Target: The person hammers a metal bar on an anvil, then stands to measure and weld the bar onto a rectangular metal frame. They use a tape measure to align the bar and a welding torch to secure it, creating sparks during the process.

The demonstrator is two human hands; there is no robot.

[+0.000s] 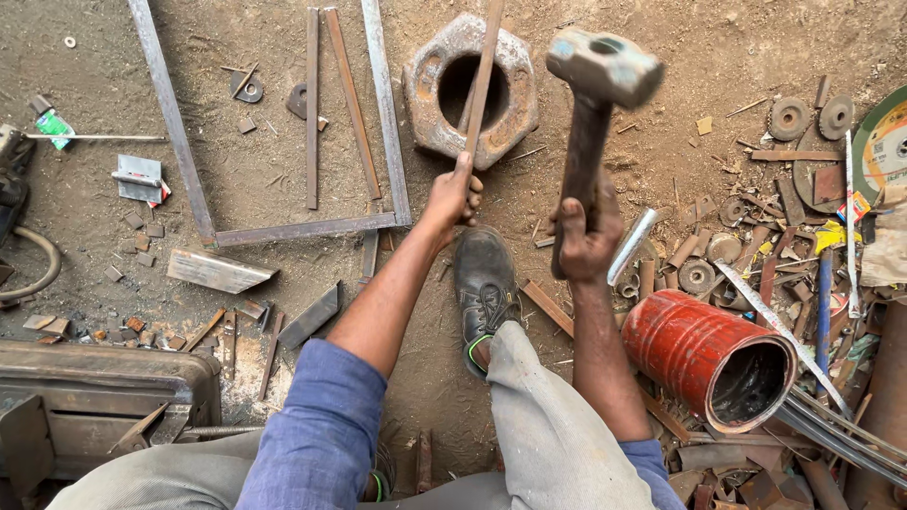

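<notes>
My left hand [456, 195] is closed around the near end of a flat steel strip [482, 80], which runs away from me across the bore of a large hexagonal steel nut [427, 104] lying flat on the ground. My right hand [584, 236] is clenched on the shaft of a sledgehammer [601, 68], head raised and blurred above the nut's right edge.

Hazards, as I judge them:
- A blow landing off the strip could glance off the nut rim and jar the shaft in my grip.
- The strip is supported only at the nut, so it could kick or twist and sting my left hand's fingers.
- My boot [485, 288] sits just behind the left hand, within reach of a dropped head.

Surface: packed dirt [265, 170] strewn with filings. A welded angle frame [283, 229] lies to the left; a red drum [709, 357] on its side and a heap of scrap discs and offcuts [756, 246] crowd the right, leaving loose footing
</notes>
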